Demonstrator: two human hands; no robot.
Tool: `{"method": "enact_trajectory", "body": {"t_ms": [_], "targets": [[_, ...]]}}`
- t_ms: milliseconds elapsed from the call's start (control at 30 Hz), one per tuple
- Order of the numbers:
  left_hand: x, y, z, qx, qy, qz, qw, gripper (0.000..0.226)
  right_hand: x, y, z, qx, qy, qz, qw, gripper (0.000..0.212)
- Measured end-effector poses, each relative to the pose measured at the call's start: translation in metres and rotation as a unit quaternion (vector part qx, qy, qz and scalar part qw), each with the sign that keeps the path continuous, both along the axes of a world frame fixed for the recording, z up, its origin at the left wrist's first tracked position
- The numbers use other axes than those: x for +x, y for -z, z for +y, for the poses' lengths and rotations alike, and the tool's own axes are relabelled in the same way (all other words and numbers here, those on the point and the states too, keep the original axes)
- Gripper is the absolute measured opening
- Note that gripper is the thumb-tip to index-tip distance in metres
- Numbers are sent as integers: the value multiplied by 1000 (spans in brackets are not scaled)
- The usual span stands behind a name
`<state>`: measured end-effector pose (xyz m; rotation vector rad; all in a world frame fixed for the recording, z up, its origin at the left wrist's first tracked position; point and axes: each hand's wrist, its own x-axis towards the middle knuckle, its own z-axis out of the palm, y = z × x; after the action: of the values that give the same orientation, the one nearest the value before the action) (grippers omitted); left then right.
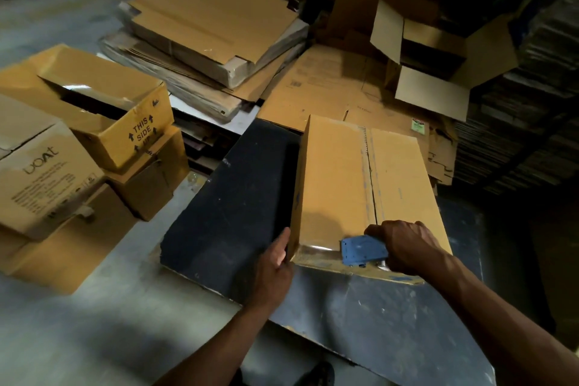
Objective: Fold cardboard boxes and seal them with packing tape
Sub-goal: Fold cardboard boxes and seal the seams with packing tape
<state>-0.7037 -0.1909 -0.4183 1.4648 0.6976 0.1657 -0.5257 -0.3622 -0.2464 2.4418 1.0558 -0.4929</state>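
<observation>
Squarely at the centre of the view, a folded cardboard box (pixel 360 191) lay on a dark board (pixel 232 197), its two top flaps meeting in a seam that ran from twelve o'clock toward six. The right hand (pixel 404 244) was curled round a blue tape dispenser (pixel 363 251), which sat on the box's near edge, at its six o'clock end. A glossy strip, probably clear tape (pixel 316 249), showed along that edge toward the near left corner, though glare made it hard to be sure. The left hand (pixel 275 263) pressed the box's left wall near that corner, at about seven o'clock, fingers straight and flat against the cardboard, thumb up along the corner.

At nine o'clock of the box stood a heap of used cartons (pixel 62 166), one printed "THIS SIDE UP" (pixel 119 113) with its top open. At eleven o'clock lay stacks of flattened cardboard (pixel 213 25). At one o'clock an assembled box with raised flaps (pixel 438 53) rested on more flat sheets (pixel 329 88). Tall piles of flat cartons (pixel 517 135) filled the dim three o'clock side. The grey floor (pixel 94 323) spread toward seven o'clock.
</observation>
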Motion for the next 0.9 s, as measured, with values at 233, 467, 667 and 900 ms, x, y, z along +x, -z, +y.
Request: {"method": "enact_trajectory", "body": {"t_ms": [233,467,667,900], "targets": [[-11,7,-7,37,151,126,980,96,-2,0,-1,7,6,-4,1000,57],[12,-22,-4,475,157,-141,854,89,-1,-3,-2,7,0,2,1000,55],[28,-17,-15,645,320,53,692,97,1,0,4,-15,-21,-36,999,54],[42,-12,-28,665,297,-5,686,89,1,6,-2,-12,-48,-53,997,39]]}}
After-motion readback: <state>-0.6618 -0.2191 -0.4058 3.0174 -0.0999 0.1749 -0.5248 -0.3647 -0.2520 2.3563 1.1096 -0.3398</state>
